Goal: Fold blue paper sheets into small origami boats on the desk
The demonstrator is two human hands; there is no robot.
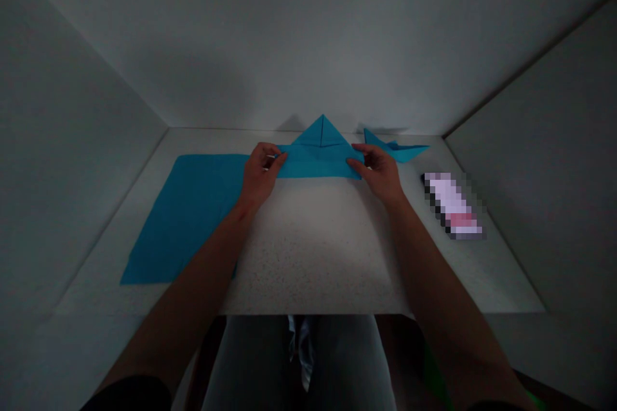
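Note:
Between my two hands is a folded sheet of blue paper (321, 160), shaped like a hat with a pointed triangular top and a straight band along its lower edge. A crease runs down the middle of the triangle. My left hand (263, 170) pinches the band's left end between thumb and fingers. At the right end, my right hand (380, 170) grips the same band in a pinch. Just beyond my right hand, a finished-looking blue paper boat (400, 149) lies near the back wall.
A flat blue sheet of paper (187, 218) lies on the left of the white speckled table (313, 250), partly under my left forearm. On the right rests a phone (453, 205), blurred by pixels. Walls (308, 32) enclose the table at the back and both sides.

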